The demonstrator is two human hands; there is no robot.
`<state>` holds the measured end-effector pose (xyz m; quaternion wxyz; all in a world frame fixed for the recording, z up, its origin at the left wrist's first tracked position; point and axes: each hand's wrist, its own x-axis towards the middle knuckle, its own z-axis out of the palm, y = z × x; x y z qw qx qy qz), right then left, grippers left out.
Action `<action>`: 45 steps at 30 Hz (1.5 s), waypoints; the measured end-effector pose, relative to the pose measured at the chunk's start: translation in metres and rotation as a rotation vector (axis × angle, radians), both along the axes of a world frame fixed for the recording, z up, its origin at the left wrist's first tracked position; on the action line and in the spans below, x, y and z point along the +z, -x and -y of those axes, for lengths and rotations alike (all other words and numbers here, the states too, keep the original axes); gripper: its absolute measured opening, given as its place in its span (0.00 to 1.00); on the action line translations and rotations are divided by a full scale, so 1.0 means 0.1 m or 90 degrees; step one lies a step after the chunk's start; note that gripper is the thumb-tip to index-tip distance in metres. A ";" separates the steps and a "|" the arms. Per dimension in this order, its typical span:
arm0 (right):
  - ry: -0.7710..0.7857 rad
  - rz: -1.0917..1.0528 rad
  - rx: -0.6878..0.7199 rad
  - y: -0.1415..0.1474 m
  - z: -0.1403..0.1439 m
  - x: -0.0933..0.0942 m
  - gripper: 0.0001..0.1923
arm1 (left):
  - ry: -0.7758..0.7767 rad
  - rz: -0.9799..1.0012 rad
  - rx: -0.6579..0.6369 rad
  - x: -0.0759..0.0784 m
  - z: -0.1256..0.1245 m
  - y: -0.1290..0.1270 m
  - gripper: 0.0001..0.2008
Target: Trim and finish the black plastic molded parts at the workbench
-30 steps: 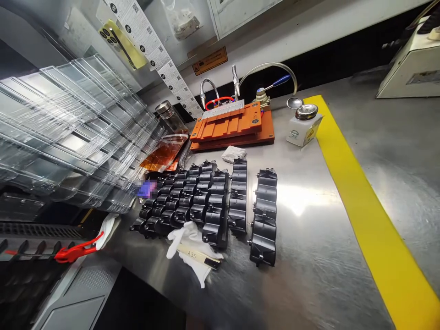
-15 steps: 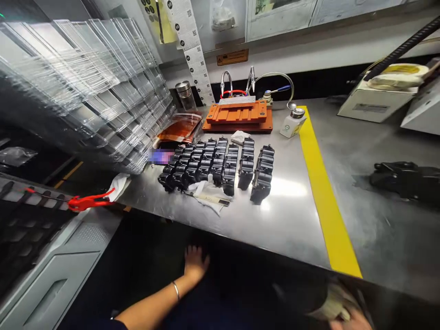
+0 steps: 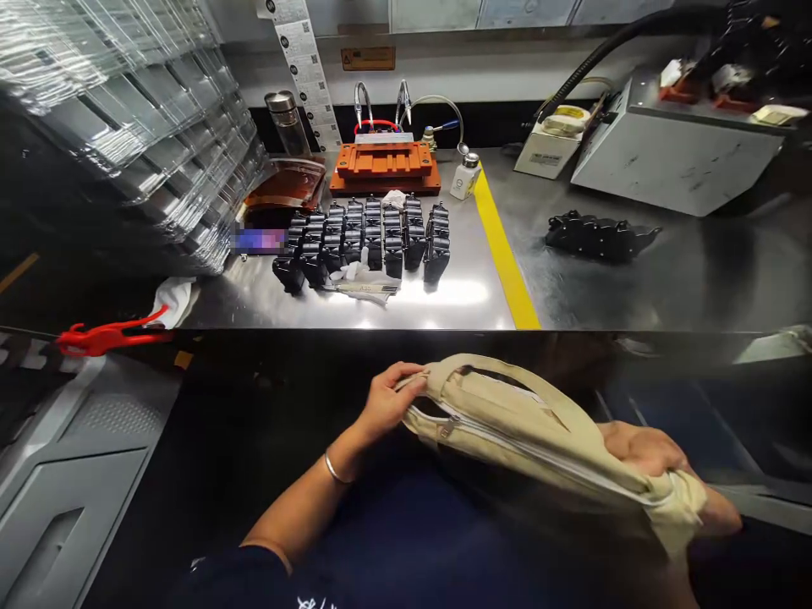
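Below the bench edge I hold a beige canvas bag (image 3: 539, 431) with a zip along its top. My left hand (image 3: 386, 402) grips the bag's left end near the handle, and a silver bangle shows on that wrist. My right hand (image 3: 666, 478) clutches the bunched right end. On the steel bench (image 3: 571, 296) beyond, several rows of black plastic parts (image 3: 364, 241) lie side by side, well away from both hands.
An orange fixture (image 3: 384, 165) stands at the back, with a solvent bottle (image 3: 468, 173) beside a yellow tape line (image 3: 504, 254). Clear trays (image 3: 127, 110) are stacked at the left. One black part (image 3: 596, 237) and grey boxes (image 3: 666, 152) sit at the right. A red clip (image 3: 101, 338) lies near left.
The view has pulled back and tilted down from the bench. My hands came into view and lifted the beige bag up in front of me.
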<state>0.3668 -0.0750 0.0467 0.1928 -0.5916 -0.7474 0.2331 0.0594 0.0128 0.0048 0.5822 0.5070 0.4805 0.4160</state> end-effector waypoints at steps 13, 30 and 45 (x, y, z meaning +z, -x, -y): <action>-0.105 0.004 0.325 1.46 -0.61 0.03 0.15 | 0.154 0.059 0.309 0.13 0.59 0.77 0.16; -0.201 0.314 0.293 1.07 -0.76 -0.16 0.11 | -0.053 -0.283 0.329 0.23 0.41 1.17 0.12; -0.101 0.246 0.551 1.47 -0.68 -0.09 0.07 | -0.214 -0.745 -0.376 -0.01 -0.01 0.63 0.14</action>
